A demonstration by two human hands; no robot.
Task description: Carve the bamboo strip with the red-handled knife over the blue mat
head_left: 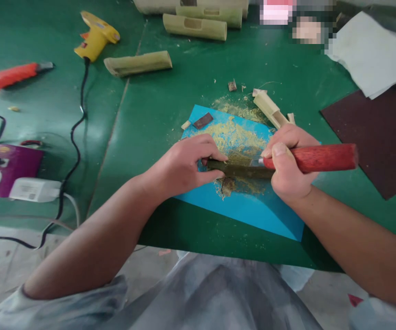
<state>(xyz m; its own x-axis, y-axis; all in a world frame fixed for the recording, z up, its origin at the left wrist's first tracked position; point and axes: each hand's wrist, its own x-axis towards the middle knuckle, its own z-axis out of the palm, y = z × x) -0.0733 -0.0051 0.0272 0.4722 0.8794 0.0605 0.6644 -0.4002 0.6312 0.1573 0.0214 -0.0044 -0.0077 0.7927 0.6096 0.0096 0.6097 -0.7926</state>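
A dark green-brown bamboo piece [242, 170] lies across the blue sheet [246, 211], its length running left to right. My left hand [198, 160] pinches its left end between thumb and fingers. Wrapped round the red wooden handle of a carving tool [328, 157] is my right hand [292, 162]. The tool's metal blade points left and meets the bamboo; its exact tip shape is blurred. Pale shavings [235, 133] are heaped on the sheet behind the bamboo, beside a small dark brown chip [203, 120].
A cut bamboo strip [270, 108] lies behind my right hand. Several bamboo tubes [194, 27] and another tube [139, 63] sit farther back. On the left are a yellow glue gun [96, 36], a red-handled knife [12, 78] and a purple power box [15, 165] with cables. Brown sandpaper-like sheet [380, 137] at right.
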